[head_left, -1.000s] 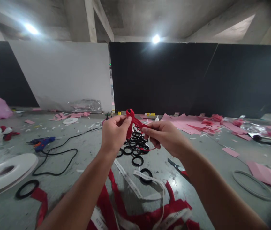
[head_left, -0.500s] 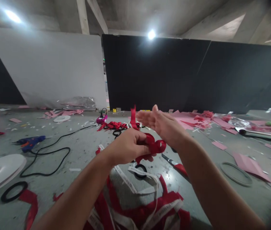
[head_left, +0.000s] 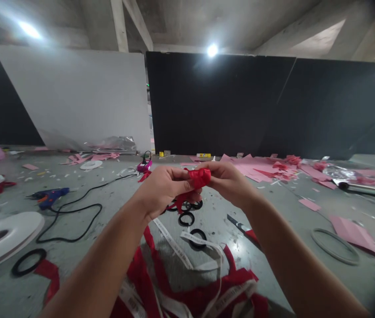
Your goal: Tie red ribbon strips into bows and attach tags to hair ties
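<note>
Both my hands meet in the middle of the view, pinching one bunched piece of red ribbon (head_left: 199, 177). My left hand (head_left: 162, 187) grips it from the left and my right hand (head_left: 229, 180) from the right; a strand hangs down behind my left fingers. Below the hands several black rings (head_left: 186, 218) lie on the grey floor. Nearer to me a heap of red ribbon (head_left: 203, 296) and white printed ribbon (head_left: 174, 244) covers my lap.
A blue glue gun (head_left: 50, 196) with a black cord (head_left: 74, 216) lies at the left, beside a white tape roll (head_left: 3, 234) and a black ring (head_left: 28, 262). A knife (head_left: 240, 227) lies right of the rings. Pink paper scraps (head_left: 267, 168) and a grey ring (head_left: 335, 245) are at the right.
My right hand, open and apart half a second ago, has closed on the ribbon. Both hands rose and came together, bunching the ribbon between them.
</note>
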The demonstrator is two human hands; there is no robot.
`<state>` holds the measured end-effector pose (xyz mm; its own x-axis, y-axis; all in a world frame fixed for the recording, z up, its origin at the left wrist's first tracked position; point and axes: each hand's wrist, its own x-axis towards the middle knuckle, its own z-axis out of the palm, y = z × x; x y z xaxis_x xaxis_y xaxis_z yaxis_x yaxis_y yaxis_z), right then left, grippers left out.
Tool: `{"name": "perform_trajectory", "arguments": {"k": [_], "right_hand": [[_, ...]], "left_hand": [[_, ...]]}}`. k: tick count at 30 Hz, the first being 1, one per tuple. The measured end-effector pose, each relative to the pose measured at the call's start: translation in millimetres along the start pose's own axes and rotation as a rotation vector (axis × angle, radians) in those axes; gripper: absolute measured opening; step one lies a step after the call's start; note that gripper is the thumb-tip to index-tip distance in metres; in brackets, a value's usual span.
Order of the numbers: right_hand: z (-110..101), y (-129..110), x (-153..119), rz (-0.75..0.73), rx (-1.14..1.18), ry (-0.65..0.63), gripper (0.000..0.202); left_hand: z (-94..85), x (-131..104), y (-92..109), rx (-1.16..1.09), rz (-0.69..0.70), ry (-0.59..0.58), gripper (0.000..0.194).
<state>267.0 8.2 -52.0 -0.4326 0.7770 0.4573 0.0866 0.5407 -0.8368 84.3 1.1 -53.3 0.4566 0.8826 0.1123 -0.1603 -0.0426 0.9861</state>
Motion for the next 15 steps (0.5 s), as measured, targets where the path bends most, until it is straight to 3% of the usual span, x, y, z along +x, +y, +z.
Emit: {"name": "perform_trajectory", "arguments": {"k": [8, 15], "right_hand": [[4.0, 0.2, -0.4, 0.117, 0.053, 0.074, 0.022], [2.4, 4.9, -0.3, 0.177, 0.059, 0.093, 0.023]], "left_hand": [[5.0, -0.4, 5.0, 0.105, 0.085, 0.159, 0.047], [2.9, 5.1, 1.2, 0.151, 0.201, 0.239, 0.031]]}}
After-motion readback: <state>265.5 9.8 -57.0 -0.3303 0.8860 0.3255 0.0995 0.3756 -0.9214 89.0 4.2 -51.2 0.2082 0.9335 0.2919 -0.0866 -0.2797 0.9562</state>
